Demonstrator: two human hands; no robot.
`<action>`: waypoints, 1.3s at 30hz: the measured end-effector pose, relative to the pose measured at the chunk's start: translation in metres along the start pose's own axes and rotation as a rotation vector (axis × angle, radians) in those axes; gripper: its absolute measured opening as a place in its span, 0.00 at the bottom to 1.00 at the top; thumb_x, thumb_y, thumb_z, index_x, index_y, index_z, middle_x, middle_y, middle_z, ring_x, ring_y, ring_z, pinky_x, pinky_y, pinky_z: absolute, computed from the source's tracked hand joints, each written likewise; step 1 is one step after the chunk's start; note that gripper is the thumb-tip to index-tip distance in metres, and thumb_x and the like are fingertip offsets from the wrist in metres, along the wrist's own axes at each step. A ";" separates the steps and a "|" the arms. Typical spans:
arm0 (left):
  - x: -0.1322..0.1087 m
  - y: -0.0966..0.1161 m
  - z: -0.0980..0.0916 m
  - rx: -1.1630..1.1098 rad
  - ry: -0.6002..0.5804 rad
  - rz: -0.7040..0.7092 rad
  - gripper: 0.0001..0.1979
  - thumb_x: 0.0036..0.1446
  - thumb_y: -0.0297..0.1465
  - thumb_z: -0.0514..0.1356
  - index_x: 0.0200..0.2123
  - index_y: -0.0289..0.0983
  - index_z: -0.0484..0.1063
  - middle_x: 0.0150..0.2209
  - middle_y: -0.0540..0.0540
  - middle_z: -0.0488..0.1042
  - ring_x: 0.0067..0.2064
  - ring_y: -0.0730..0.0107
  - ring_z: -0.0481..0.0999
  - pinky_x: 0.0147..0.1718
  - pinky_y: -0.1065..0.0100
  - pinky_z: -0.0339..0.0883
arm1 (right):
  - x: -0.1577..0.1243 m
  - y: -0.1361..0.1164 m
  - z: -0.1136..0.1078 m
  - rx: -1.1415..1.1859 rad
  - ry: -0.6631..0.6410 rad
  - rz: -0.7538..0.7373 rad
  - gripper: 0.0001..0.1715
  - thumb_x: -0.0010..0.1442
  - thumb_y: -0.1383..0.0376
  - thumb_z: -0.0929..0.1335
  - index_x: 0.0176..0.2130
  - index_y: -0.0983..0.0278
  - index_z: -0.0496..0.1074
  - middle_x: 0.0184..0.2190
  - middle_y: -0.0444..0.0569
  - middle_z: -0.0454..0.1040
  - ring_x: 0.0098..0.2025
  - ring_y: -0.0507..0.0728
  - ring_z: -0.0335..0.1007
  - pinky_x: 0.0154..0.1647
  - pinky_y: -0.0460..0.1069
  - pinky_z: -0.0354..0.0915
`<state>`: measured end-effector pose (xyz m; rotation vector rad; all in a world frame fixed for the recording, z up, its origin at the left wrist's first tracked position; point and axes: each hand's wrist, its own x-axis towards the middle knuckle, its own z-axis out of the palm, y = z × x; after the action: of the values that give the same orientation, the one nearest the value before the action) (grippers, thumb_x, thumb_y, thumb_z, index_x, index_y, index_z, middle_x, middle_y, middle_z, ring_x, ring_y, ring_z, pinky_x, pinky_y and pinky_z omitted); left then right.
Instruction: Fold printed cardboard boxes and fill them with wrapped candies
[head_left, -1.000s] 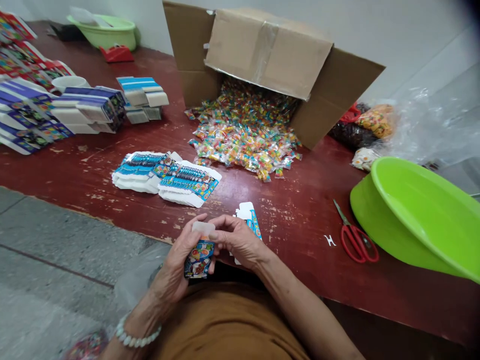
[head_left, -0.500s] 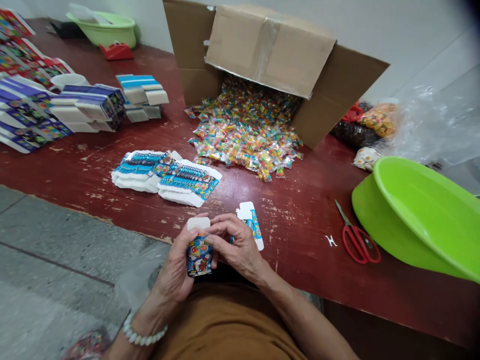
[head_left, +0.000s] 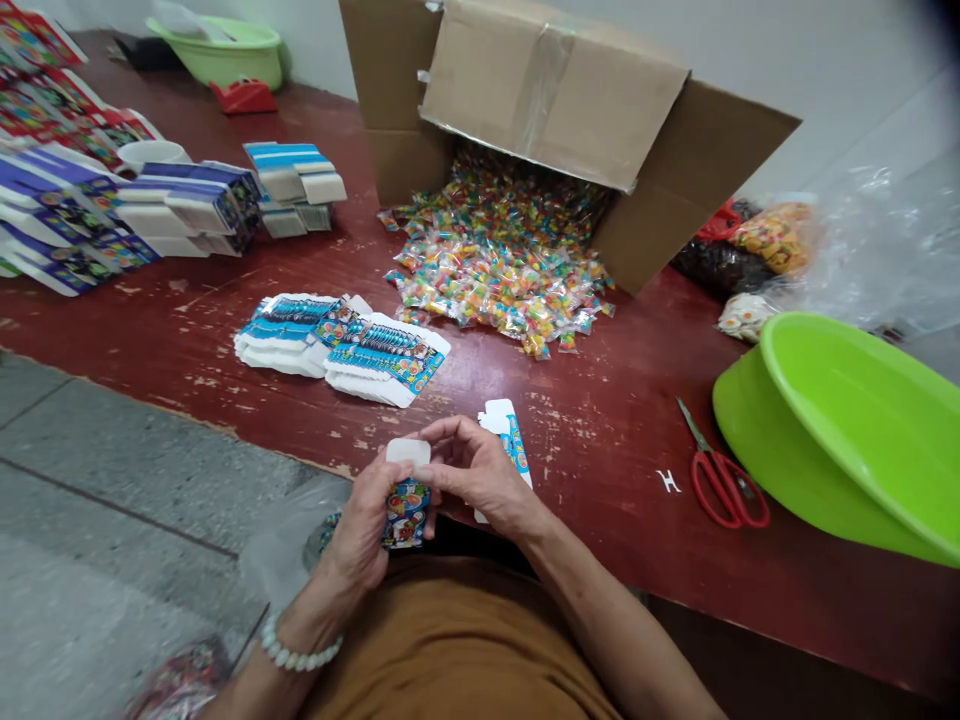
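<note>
Here we go, the left hand's fingers [head_left: 366, 520] are wrapping tight around one small printed carton [head_left: 406, 513], which is standing upright in that grip just above the person's lap. Its one white top flap [head_left: 409, 452] is sticking out above the fingers. The right hand [head_left: 474, 472] is coming in half-open, fingertips [head_left: 442, 430] curving over that flap and touching it, though whether they're really gripping it I can't tell. Just beside that hand, one flat die-cut carton [head_left: 506, 450] is lying on the red-painted table [head_left: 600, 530]. A single beaded bracelet [head_left: 296, 650] is circling the left wrist. Further out, two stacks of flat cartons [head_left: 386, 365] are sitting side by side, and a cardboard box [head_left: 555, 100] is lying on its side, spilling hundreds of candy packets [head_left: 502, 270]. Off to the right, one pair of red-handled scissors [head_left: 724, 490] is resting by a tilted green basin [head_left: 847, 430], with a second green basin [head_left: 217, 50] sitting at the far end.
</note>
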<state>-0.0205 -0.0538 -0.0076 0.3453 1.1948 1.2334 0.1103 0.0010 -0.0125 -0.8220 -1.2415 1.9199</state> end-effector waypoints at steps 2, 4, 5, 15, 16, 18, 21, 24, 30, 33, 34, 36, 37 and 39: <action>-0.002 -0.001 0.000 0.003 -0.032 0.013 0.26 0.46 0.38 0.66 0.49 0.36 0.69 0.21 0.53 0.74 0.15 0.69 0.70 0.12 0.70 0.68 | 0.000 -0.003 0.001 0.150 -0.015 0.118 0.30 0.46 0.56 0.80 0.46 0.60 0.71 0.35 0.42 0.75 0.23 0.47 0.66 0.22 0.43 0.66; -0.003 -0.001 0.000 -0.003 -0.074 0.005 0.31 0.48 0.39 0.67 0.54 0.36 0.66 0.22 0.53 0.74 0.16 0.69 0.70 0.12 0.70 0.68 | 0.000 -0.004 0.001 0.174 -0.057 0.196 0.29 0.46 0.56 0.80 0.44 0.62 0.73 0.30 0.41 0.75 0.22 0.47 0.65 0.20 0.42 0.63; -0.004 0.000 0.000 -0.002 -0.091 0.004 0.32 0.49 0.39 0.68 0.55 0.37 0.64 0.23 0.52 0.75 0.16 0.69 0.71 0.12 0.70 0.68 | 0.000 -0.004 0.001 0.165 -0.078 0.234 0.26 0.47 0.54 0.79 0.42 0.63 0.74 0.25 0.40 0.73 0.21 0.47 0.64 0.19 0.42 0.62; -0.008 0.017 -0.006 -0.110 -0.128 -0.140 0.24 0.68 0.48 0.45 0.54 0.37 0.65 0.26 0.47 0.74 0.20 0.66 0.74 0.17 0.67 0.71 | -0.002 -0.006 0.000 -0.470 -0.114 -0.337 0.10 0.64 0.59 0.69 0.35 0.61 0.79 0.39 0.49 0.79 0.37 0.53 0.76 0.39 0.49 0.72; -0.007 0.017 -0.007 -0.107 -0.119 -0.137 0.23 0.69 0.47 0.44 0.55 0.38 0.65 0.27 0.48 0.74 0.20 0.67 0.74 0.16 0.67 0.71 | -0.002 -0.006 -0.001 -0.490 -0.103 -0.312 0.10 0.63 0.59 0.70 0.34 0.62 0.79 0.37 0.48 0.79 0.35 0.53 0.75 0.37 0.49 0.72; -0.006 0.014 -0.008 -0.095 -0.119 -0.124 0.23 0.69 0.47 0.46 0.55 0.38 0.65 0.28 0.48 0.75 0.19 0.68 0.73 0.16 0.68 0.70 | 0.000 -0.005 -0.001 -0.462 -0.061 -0.218 0.08 0.60 0.60 0.72 0.34 0.63 0.78 0.34 0.47 0.78 0.30 0.52 0.75 0.32 0.47 0.71; -0.005 0.009 -0.010 -0.075 -0.143 -0.085 0.27 0.65 0.51 0.50 0.57 0.39 0.66 0.30 0.46 0.77 0.20 0.67 0.74 0.16 0.68 0.69 | 0.005 -0.001 0.000 -0.317 -0.067 -0.060 0.08 0.57 0.61 0.74 0.34 0.63 0.76 0.32 0.45 0.78 0.25 0.50 0.73 0.25 0.46 0.69; -0.004 0.008 -0.011 -0.074 -0.194 -0.100 0.32 0.61 0.56 0.53 0.58 0.40 0.67 0.30 0.46 0.77 0.20 0.67 0.74 0.17 0.68 0.70 | 0.008 -0.001 0.004 -0.167 -0.069 0.041 0.09 0.57 0.62 0.72 0.29 0.65 0.74 0.32 0.46 0.79 0.22 0.48 0.70 0.21 0.44 0.67; -0.003 0.014 -0.009 -0.152 -0.159 -0.172 0.27 0.61 0.50 0.57 0.54 0.37 0.71 0.25 0.47 0.75 0.19 0.67 0.72 0.14 0.69 0.69 | 0.005 -0.007 0.004 -0.357 -0.143 -0.172 0.10 0.63 0.62 0.69 0.31 0.63 0.74 0.45 0.49 0.80 0.38 0.53 0.75 0.39 0.49 0.72; 0.000 0.016 -0.006 -0.164 -0.114 -0.187 0.22 0.62 0.46 0.57 0.50 0.35 0.74 0.26 0.47 0.75 0.19 0.67 0.72 0.13 0.68 0.68 | 0.001 -0.003 0.005 -0.461 -0.173 -0.331 0.06 0.65 0.63 0.69 0.35 0.61 0.75 0.48 0.49 0.78 0.49 0.55 0.74 0.52 0.53 0.69; 0.001 0.016 -0.006 -0.156 -0.092 -0.182 0.20 0.62 0.44 0.57 0.48 0.35 0.75 0.28 0.46 0.77 0.19 0.68 0.72 0.13 0.68 0.69 | 0.000 0.000 0.007 -0.499 -0.156 -0.366 0.03 0.64 0.63 0.70 0.37 0.60 0.74 0.48 0.49 0.78 0.50 0.55 0.74 0.53 0.54 0.68; 0.002 0.017 -0.007 -0.145 -0.035 -0.136 0.15 0.59 0.38 0.60 0.44 0.34 0.76 0.32 0.45 0.78 0.22 0.69 0.75 0.19 0.69 0.72 | -0.001 0.005 0.009 -0.651 -0.115 -0.413 0.06 0.63 0.63 0.72 0.41 0.60 0.73 0.50 0.50 0.77 0.53 0.57 0.72 0.56 0.57 0.66; 0.001 0.017 -0.009 -0.138 -0.013 -0.100 0.13 0.57 0.36 0.62 0.43 0.34 0.76 0.33 0.46 0.79 0.24 0.70 0.76 0.22 0.70 0.74 | -0.002 0.007 0.009 -0.745 -0.106 -0.424 0.10 0.62 0.62 0.72 0.44 0.59 0.73 0.52 0.51 0.76 0.54 0.58 0.71 0.57 0.58 0.65; -0.002 0.017 -0.018 -0.080 0.002 -0.029 0.16 0.54 0.36 0.64 0.45 0.35 0.75 0.33 0.47 0.79 0.26 0.68 0.77 0.25 0.70 0.74 | -0.003 0.008 0.003 -0.897 -0.098 -0.431 0.18 0.61 0.60 0.73 0.50 0.59 0.72 0.55 0.53 0.73 0.56 0.60 0.68 0.57 0.58 0.64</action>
<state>-0.0445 -0.0556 -0.0005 0.2669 1.1448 1.2526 0.1078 -0.0050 -0.0185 -0.7816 -2.1784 1.0269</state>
